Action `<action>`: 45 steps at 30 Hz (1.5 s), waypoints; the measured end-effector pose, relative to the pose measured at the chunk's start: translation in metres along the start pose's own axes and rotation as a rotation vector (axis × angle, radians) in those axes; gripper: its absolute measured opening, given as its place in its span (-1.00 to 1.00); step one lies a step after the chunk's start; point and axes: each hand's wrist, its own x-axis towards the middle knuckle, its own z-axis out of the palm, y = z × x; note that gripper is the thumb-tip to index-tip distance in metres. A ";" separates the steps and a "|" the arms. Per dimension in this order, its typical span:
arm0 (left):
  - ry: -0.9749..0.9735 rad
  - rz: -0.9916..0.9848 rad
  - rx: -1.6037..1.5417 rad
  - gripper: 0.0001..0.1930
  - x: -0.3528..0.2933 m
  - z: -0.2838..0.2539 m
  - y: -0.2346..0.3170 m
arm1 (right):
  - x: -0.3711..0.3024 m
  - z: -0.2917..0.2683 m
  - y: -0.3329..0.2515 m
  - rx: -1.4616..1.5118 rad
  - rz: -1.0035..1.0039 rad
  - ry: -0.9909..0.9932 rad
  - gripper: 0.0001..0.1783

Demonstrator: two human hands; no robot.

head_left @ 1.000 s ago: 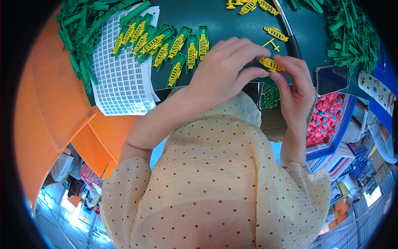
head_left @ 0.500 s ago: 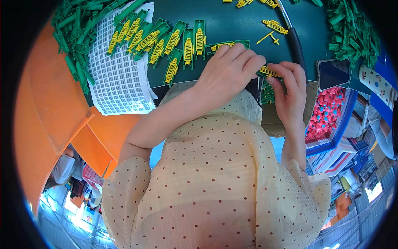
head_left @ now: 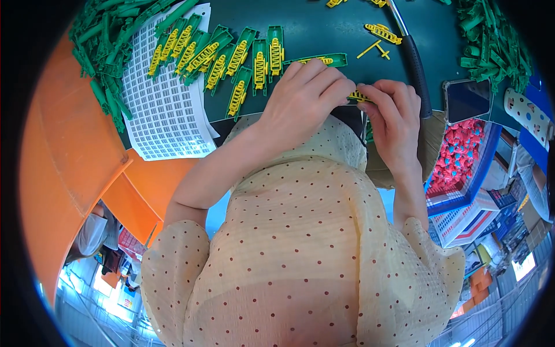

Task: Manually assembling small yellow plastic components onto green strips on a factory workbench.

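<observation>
Between my hands is a small yellow-and-green plastic part point(head_left: 359, 95), mostly hidden by the fingers. My right hand point(head_left: 396, 115) pinches its right end with thumb and fingertips. At the other end my left hand point(head_left: 306, 95) has its fingers curled closed against the part; their tips are out of sight. Just beyond the left hand lies a green plastic holder point(head_left: 338, 59) with a yellow ribbed insert, partly covered by that hand. Several similar green holders with yellow inserts point(head_left: 259, 70) stand in a slanting row to the left.
Loose green plastic pieces are heaped at the far left point(head_left: 95, 43) and far right point(head_left: 491, 49). Printed white sheets point(head_left: 162, 115) lie under part of the row. A black-handled metal tool point(head_left: 417, 75), a phone point(head_left: 467, 99) and a yellow ribbed piece point(head_left: 383, 33) lie right. Beside the table sits a bin of red pieces point(head_left: 457, 156).
Both hands have shifted slightly left and remain close together. The part in them has moved left too, and less of it shows between the fingers.
</observation>
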 end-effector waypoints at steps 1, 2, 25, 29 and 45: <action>-0.001 -0.001 0.000 -0.76 -0.001 0.000 -0.001 | 0.000 0.000 0.000 0.001 0.001 -0.001 -0.64; -0.001 0.015 0.005 -0.77 -0.002 0.000 -0.002 | 0.001 -0.001 -0.001 -0.011 -0.003 -0.004 -0.64; -0.049 0.117 0.117 -0.76 -0.003 -0.004 -0.004 | 0.009 -0.007 -0.007 0.032 0.060 -0.071 -0.73; -0.109 0.115 0.160 -0.80 -0.001 -0.006 0.001 | 0.011 -0.006 -0.008 -0.019 0.047 -0.098 -0.70; -0.013 0.065 0.042 -0.77 -0.006 -0.001 -0.006 | 0.006 -0.006 0.001 -0.011 -0.003 -0.053 -0.71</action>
